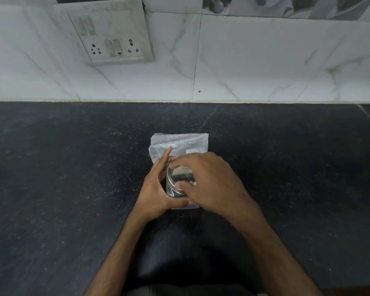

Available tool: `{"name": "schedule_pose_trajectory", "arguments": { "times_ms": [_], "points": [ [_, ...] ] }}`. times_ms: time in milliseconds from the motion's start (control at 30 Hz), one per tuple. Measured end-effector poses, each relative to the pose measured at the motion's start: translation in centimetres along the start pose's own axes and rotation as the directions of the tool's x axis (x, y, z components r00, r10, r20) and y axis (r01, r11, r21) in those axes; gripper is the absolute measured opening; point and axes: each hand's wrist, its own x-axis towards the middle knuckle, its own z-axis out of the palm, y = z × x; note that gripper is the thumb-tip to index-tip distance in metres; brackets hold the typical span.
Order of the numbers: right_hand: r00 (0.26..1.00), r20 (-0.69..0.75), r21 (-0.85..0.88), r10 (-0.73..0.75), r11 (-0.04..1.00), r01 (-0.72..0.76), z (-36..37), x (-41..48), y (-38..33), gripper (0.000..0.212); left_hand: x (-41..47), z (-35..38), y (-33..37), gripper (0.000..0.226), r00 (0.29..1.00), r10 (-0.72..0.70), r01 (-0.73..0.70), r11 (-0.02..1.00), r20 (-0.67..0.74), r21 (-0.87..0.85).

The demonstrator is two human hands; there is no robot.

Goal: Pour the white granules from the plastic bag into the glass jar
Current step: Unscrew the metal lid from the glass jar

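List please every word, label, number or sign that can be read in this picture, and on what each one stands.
No text can be read.
plastic bag: faint print near the top edge and a white patch, both too blurred to read.
switchboard: sockets and switches only, no legible marking.
glass jar: no label shows between the hands.

Bench (73,167): dark speckled stone, spread beneath and to both sides of the hands. Wall (265,60): white marble-veined tiles, met by the bench beyond the hands. Switchboard (113,35): grimy, with sockets and switches, mounted beyond and left of the hands. Light: dim, even.
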Motion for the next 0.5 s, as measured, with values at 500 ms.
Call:
{"name": "schedule_pose_trajectory", "arguments": {
  "times_ms": [500],
  "points": [
    [0.996, 0.08, -0.039, 0.037, 0.999, -0.034, -0.5, 1.1, 0.3, 0.055, 0.0, 0.1, -0.4, 0.13, 1.0, -0.026, 0.026, 0.999, -0.003, -0.023]
  ]
}}
